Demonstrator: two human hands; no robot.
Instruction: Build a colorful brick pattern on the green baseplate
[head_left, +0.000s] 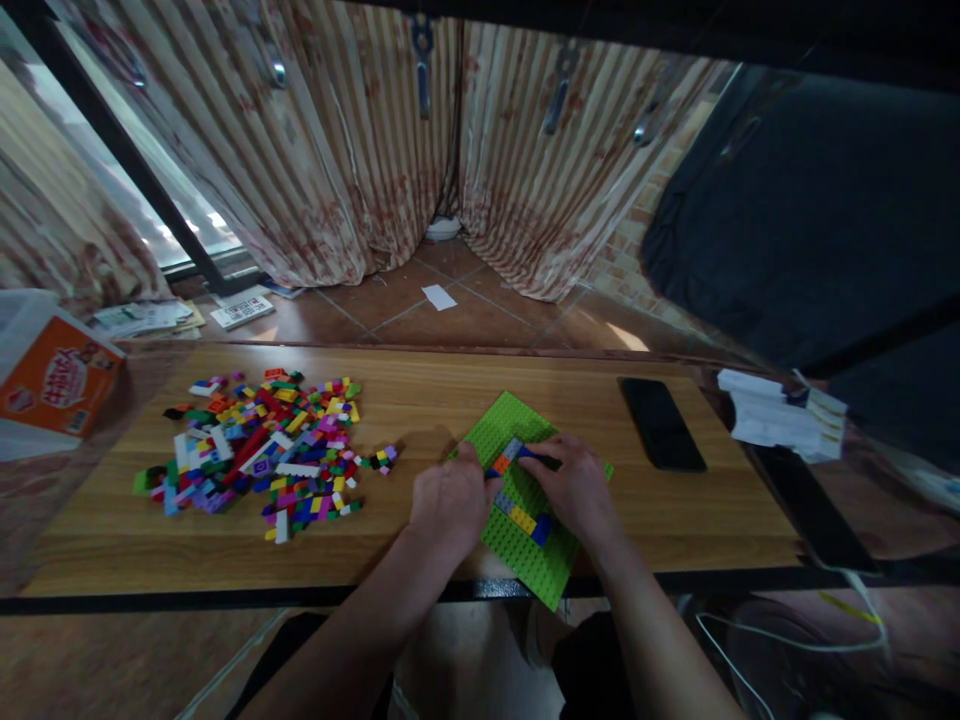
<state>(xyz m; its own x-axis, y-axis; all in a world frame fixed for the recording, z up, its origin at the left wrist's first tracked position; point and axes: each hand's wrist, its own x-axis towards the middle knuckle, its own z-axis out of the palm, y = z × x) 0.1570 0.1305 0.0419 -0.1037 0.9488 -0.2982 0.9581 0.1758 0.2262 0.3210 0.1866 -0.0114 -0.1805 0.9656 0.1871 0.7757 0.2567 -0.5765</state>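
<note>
A green studded baseplate [551,575] lies turned at an angle on the table, its near corner past the front edge. On it, one row has grey, orange [501,465] and blue bricks; a second row has grey, yellow [523,520] and blue bricks. My left hand [450,500] is closed at the plate's left edge, its thumb against the bricks; its other fingertips are hidden. My right hand [576,490] reaches over the plate from the right, fingers closed at a dark blue brick [523,453] by the upper row's end. Its fingers partly cover that brick.
Loose coloured bricks [262,450] are heaped on the table's left side. A black phone [661,424] lies right of the plate. Another dark device [814,510] with a white cable and papers [780,415] sit at the far right. A white-and-orange box [60,375] stands at the left.
</note>
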